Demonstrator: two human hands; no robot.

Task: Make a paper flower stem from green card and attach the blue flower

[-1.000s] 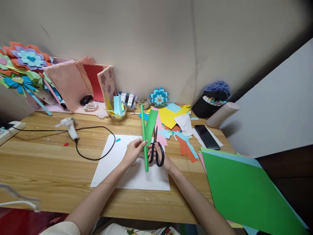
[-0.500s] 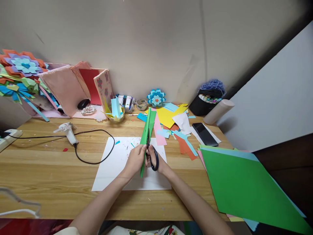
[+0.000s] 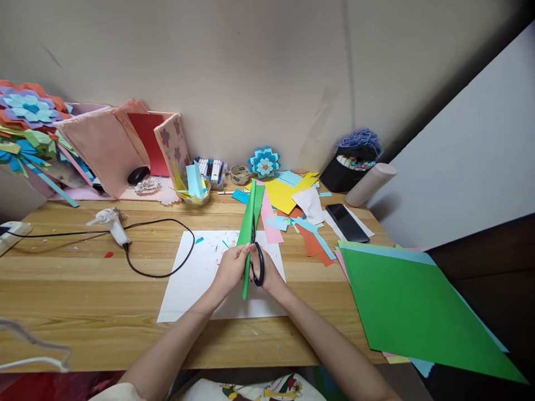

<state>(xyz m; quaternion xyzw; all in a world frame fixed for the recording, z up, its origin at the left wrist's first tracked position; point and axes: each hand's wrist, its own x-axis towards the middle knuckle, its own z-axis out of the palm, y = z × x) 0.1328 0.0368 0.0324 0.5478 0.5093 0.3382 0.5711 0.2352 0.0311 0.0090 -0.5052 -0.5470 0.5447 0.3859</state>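
Observation:
My left hand (image 3: pixel 230 268) grips a folded sheet of green paper (image 3: pixel 250 217) that stands up in a narrow strip over the desk. Pressed close beside it, my right hand (image 3: pixel 265 271) holds a pair of scissors (image 3: pixel 259 264) by the black handles. The blades run upward along the right side of the green paper and are partly hidden by it. Beneath both hands lies a white sheet (image 3: pixel 184 289) sprinkled with small paper bits.
A glue gun (image 3: pixel 113 227) with a looping black cord lies left. Paper scraps (image 3: pixel 284 195), a phone (image 3: pixel 348 223) and a stack of coloured sheets (image 3: pixel 418 306) are to the right. Behind stand a paper flower (image 3: pixel 264 162), markers (image 3: pixel 212 170) and a grey-pink cylinder (image 3: pixel 371 185).
The scissor handles have turned closer together and nearer the green paper. The whole view has shifted slightly; my left hand keeps its hold.

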